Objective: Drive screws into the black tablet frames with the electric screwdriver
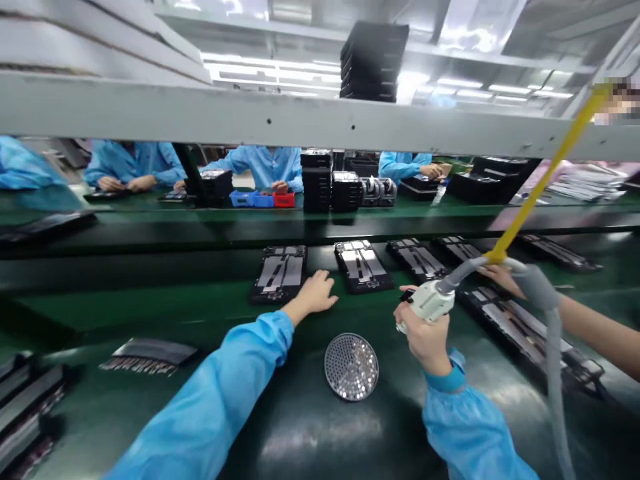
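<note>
My left hand (316, 293) reaches over the green bench with its fingers apart and nothing visible in them. It is beside the lower right edge of a black device chassis (280, 273) with silver panels. A similar chassis (364, 267) lies just beyond, to the right. My right hand (425, 340) is closed around a white hand-held tool (434, 301) with a black tip pointing left. A thick grey cable (554, 373) runs from the tool, and a yellow strap (545, 180) holds it from above. Between my forearms lies a round plate (351, 367) with small holes and shiny bits.
More chassis (417, 260) line the belt, and a large one (530, 333) lies at right, near another person's bare arm (600, 327). Dark curved parts (150, 353) are at left. A white beam (300, 120) crosses overhead. Workers in blue sit opposite behind blue bins (253, 199).
</note>
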Demonstrator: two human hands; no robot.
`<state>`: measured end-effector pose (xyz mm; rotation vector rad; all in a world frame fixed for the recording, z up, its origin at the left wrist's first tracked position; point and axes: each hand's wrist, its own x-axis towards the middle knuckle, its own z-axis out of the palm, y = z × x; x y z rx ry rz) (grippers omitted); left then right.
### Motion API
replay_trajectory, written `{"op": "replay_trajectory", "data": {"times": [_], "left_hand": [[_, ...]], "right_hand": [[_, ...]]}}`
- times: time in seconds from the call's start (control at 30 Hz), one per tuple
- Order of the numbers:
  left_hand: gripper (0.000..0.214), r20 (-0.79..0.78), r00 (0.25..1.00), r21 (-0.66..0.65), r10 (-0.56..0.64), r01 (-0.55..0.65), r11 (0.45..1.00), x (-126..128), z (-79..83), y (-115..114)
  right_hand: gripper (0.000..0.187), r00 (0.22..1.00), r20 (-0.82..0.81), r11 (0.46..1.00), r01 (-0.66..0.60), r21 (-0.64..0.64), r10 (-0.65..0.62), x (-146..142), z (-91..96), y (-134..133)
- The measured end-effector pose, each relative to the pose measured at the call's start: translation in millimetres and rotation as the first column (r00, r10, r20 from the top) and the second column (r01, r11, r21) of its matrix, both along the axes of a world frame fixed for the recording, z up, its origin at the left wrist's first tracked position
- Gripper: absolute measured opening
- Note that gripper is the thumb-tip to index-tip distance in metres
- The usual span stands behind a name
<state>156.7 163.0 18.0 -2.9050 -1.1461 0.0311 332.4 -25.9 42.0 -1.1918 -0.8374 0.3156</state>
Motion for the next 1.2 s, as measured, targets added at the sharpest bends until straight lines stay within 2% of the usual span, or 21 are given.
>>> {"op": "replay_trajectory", "data": {"times": [0.13,0.23,0.37,0.47,0.53,0.63,0.7,0.77,0.8,0.87,0.93,0.97,1.0,1.07,1.1,1.13,1.2], "left_hand": [[0.044,0.016,0.989,-0.032,-0.149,0.15,0.988,68.1,-8.1,7.3],[0.042,0.007,0.979,-0.06,-0.205,0.205,0.977,85.2,-2.9,21.5],[0.041,0.011,0.989,-0.024,-0.147,0.147,0.989,65.4,14.1,27.0],[0.038,0.062,0.998,0.06,-0.028,0.025,0.998,25.7,33.1,8.9],[0.038,0.103,0.994,0.114,0.045,-0.056,0.992,-15.1,44.9,-17.1],[0.057,0.124,0.987,0.177,0.105,-0.126,0.976,-94.2,50.5,-78.1],[0.059,0.124,0.987,0.231,0.102,-0.129,0.964,-148.8,41.7,-130.8],[0.054,0.182,0.983,0.44,-0.024,-0.06,0.896,-194.7,23.6,-187.7],[0.053,0.175,0.983,0.47,-0.051,-0.038,0.882,-212.2,12.7,-215.6],[0.049,0.123,0.989,0.419,-0.078,0.02,0.908,-235.3,-7.3,-264.2],[0.044,0.132,0.984,0.325,-0.118,0.069,0.943,-244.7,-18.5,-294.3],[0.043,0.173,0.976,0.292,-0.133,0.078,0.953,-246.0,-19.6,-299.1],[0.042,0.216,0.967,0.263,-0.138,0.079,0.962,-246.4,-18.0,-295.7],[0.037,0.285,0.953,0.221,-0.1,0.036,0.975,-248.2,-10.7,-265.1],[0.03,0.28,0.957,0.203,-0.079,0.021,0.979,-251.0,-7.3,-240.3],[0.023,0.311,0.948,0.242,-0.071,-0.007,0.97,-255.4,-5.4,-212.0],[0.028,0.328,0.943,0.263,0.06,-0.152,0.953,-268.1,-8.2,-155.5]], "right_hand": [[0.032,0.999,0.021,0.999,0.043,-0.007,-0.043,3.3,3.2,1.9],[0.032,0.999,0.013,1.0,0.032,0.001,-0.032,2.8,6.5,1.7],[0.034,0.999,-0.031,1.0,-0.009,0.005,0.01,2.3,10.0,0.9],[0.034,1.0,-0.025,1.0,-0.009,0.019,0.009,1.5,12.7,-1.0],[0.032,1.0,-0.012,1.0,0.005,0.028,-0.005,0.1,14.3,-3.1],[0.03,1.0,0.003,1.0,0.005,0.023,-0.005,-2.8,14.5,-6.4],[0.03,1.0,0.007,1.0,-0.013,0.018,0.013,-4.8,13.1,-8.0],[0.03,0.999,0.002,0.999,-0.048,0.019,0.048,-6.6,11.4,-9.3],[0.03,0.998,-0.003,0.997,-0.068,0.026,0.068,-7.4,10.8,-10.0],[0.027,0.994,-0.011,0.993,-0.109,0.052,0.11,-9.4,10.3,-11.6],[0.023,0.99,-0.009,0.987,-0.143,0.079,0.144,-12.7,10.5,-13.3],[0.023,0.987,-0.009,0.983,-0.162,0.086,0.163,-15.2,10.6,-14.2],[0.023,0.982,-0.01,0.979,-0.186,0.085,0.187,-18.7,10.6,-15.3],[0.025,0.968,-0.019,0.966,-0.248,0.069,0.25,-28.5,9.6,-18.0],[0.025,0.956,-0.031,0.956,-0.289,0.056,0.291,-34.8,8.5,-19.6],[0.025,0.942,-0.048,0.943,-0.329,0.043,0.331,-41.9,6.8,-21.4],[0.025,0.91,-0.091,0.914,-0.405,0.003,0.404,-56.7,1.6,-25.3]]}}
